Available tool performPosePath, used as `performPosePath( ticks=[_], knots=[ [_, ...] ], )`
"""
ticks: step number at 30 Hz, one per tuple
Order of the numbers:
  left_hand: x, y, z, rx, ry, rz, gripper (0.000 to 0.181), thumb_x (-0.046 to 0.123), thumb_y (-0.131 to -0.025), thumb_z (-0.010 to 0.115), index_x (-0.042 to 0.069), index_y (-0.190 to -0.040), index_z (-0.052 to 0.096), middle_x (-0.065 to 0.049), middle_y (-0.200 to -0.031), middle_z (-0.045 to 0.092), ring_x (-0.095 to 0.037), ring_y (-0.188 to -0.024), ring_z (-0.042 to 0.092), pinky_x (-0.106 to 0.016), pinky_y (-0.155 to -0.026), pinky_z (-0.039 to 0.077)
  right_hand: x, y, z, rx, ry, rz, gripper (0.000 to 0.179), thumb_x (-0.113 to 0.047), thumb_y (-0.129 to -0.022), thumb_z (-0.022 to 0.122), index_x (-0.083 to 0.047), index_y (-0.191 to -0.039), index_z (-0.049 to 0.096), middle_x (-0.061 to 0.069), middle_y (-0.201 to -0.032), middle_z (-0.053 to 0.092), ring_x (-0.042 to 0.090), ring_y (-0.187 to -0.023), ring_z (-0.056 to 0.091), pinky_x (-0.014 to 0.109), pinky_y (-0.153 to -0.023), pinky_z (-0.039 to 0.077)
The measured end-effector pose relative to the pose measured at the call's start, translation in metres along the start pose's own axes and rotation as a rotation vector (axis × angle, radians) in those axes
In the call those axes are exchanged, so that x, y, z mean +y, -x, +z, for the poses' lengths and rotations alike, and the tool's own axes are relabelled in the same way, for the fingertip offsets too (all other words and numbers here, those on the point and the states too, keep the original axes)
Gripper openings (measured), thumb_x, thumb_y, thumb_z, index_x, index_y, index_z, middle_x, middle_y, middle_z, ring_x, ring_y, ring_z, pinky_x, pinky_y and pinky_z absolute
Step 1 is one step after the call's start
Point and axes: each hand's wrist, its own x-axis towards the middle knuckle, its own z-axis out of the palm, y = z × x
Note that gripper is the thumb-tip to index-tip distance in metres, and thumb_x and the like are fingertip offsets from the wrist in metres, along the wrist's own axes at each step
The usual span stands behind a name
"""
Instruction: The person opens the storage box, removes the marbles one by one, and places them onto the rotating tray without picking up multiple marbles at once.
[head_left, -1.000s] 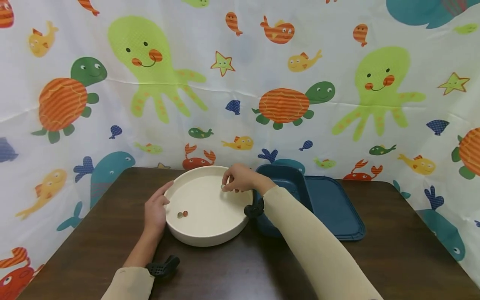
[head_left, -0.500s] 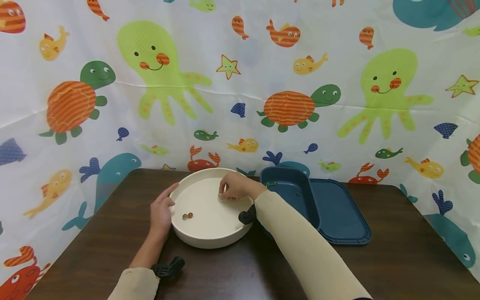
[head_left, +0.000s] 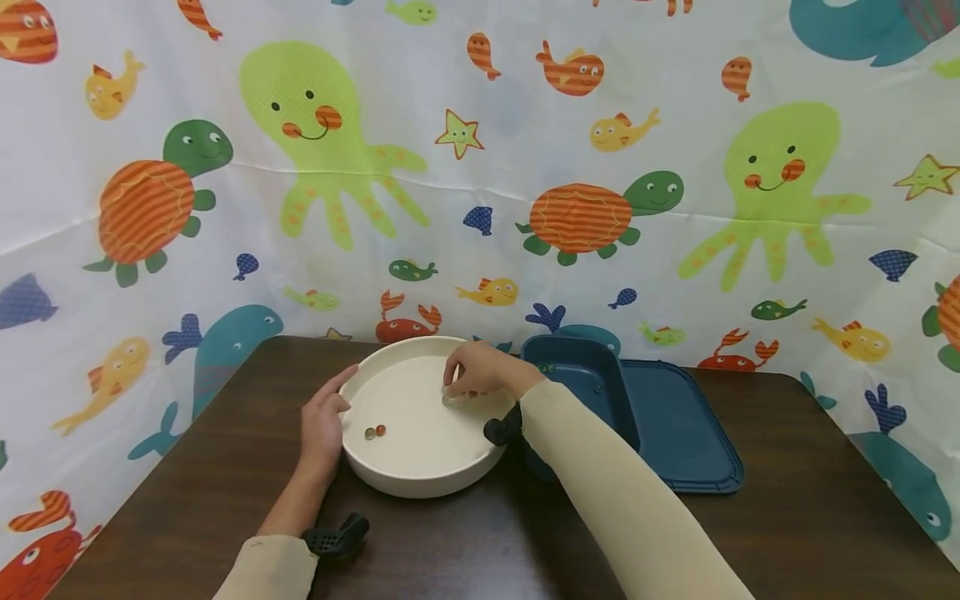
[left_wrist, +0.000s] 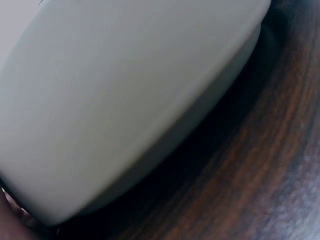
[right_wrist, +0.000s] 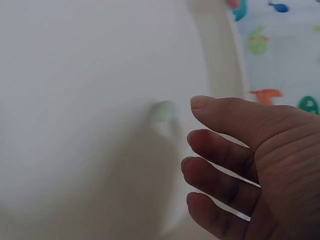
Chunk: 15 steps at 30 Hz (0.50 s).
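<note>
My left hand (head_left: 322, 425) lies against the left side of a round cream tray (head_left: 420, 486), fingers stretched along its wall and thumb at the rim. In the left wrist view the tray's outer wall (left_wrist: 115, 100) fills most of the picture. Over the tray's right half is my right hand (head_left: 476, 369). The right wrist view has that hand's thumb and fingers parted and holding nothing. Just off its fingertips, a pale greenish marble (right_wrist: 165, 111) sits on the tray floor. Two more marbles, one greenish (head_left: 370, 433) and one reddish (head_left: 381, 430), lie together at the tray's front left.
Right of the tray stands a deep blue rectangular container (head_left: 592, 367) with several small green pieces (head_left: 546, 368) inside. A flat blue lid or tray (head_left: 678, 425) lies beside it on the dark wooden table (head_left: 810, 500). A sea-animal curtain (head_left: 465, 83) hangs behind.
My right hand set the pale marble down on the tray and let it go, then drew slightly right. The head view shifted a little. My left hand stays at the rim.
</note>
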Motion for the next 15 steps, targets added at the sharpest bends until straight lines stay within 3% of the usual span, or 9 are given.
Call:
performPosePath(
  ticks=[7, 15],
  knots=[
    [0.001, 0.0, -0.001, -0.001, -0.004, 0.003, 0.059, -0.001, -0.087, 0.025, 0.008, -0.139, 0.05, -0.007, -0.149, 0.043, -0.018, -0.141, 0.034, -0.038, -0.117, 0.026, 0.002, 0.025, -0.04, 0.089, -0.014, -0.054, 0.016, -0.028, -0.087, 0.069, -0.017, -0.098, 0.07, 0.008, -0.087, 0.07, 0.022, -0.071, 0.064, 0.025, -0.057, 0.052],
    [0.0, -0.001, 0.0, -0.007, -0.001, -0.005, 0.058, 0.0, -0.088, 0.026, 0.009, -0.14, 0.05, -0.005, -0.15, 0.042, -0.017, -0.141, 0.033, -0.038, -0.117, 0.025, 0.052, 0.062, -0.065, 0.154, -0.053, 0.014, 0.016, -0.025, -0.087, 0.069, -0.015, -0.099, 0.07, 0.01, -0.089, 0.072, 0.019, -0.069, 0.065, 0.029, -0.063, 0.055]
  ],
)
